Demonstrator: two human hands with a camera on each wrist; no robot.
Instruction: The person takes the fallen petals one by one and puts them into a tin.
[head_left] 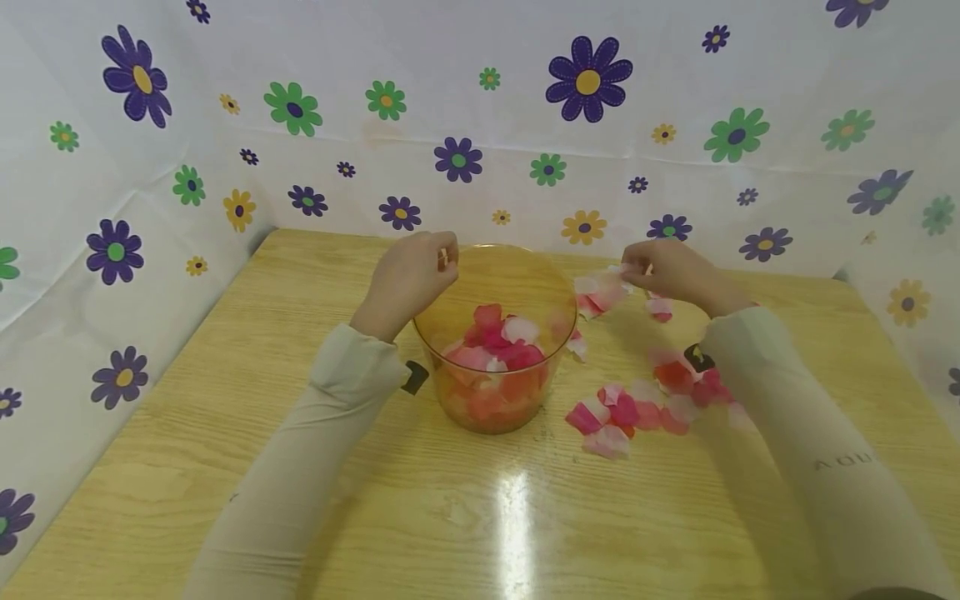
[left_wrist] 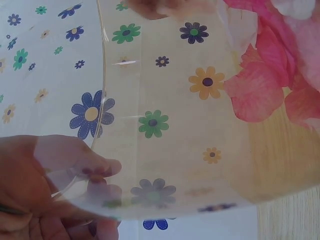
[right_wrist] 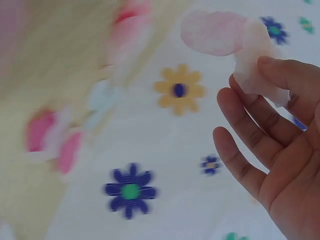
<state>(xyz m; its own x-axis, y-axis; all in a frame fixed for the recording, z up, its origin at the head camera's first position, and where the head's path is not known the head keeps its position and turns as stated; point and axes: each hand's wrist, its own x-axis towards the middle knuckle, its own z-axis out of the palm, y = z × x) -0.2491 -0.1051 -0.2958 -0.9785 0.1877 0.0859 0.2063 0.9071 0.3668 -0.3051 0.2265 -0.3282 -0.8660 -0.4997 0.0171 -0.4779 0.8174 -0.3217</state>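
Hanging at twelve o'clock, a flowered cloth (head_left: 465,108) is backing a wooden bench (head_left: 420,517). Near the bench's middle, a clear amber bowl (head_left: 510,271) is standing upright. At the bowl's ten o'clock, the left hand (head_left: 408,282) is gripping the rim, thumb and fingers clamping on its edge. Well apart at two o'clock, the right hand (head_left: 671,268) is pinching pale petal (right_wrist: 252,75) material between thumb and index finger, its other fingers standing apart. Inside the bowl, a petal heap (head_left: 498,337) of pinks and reds is lying at the bottom. Outside it, loose petals (head_left: 648,414) are scattering across the bench, around two and four o'clock.
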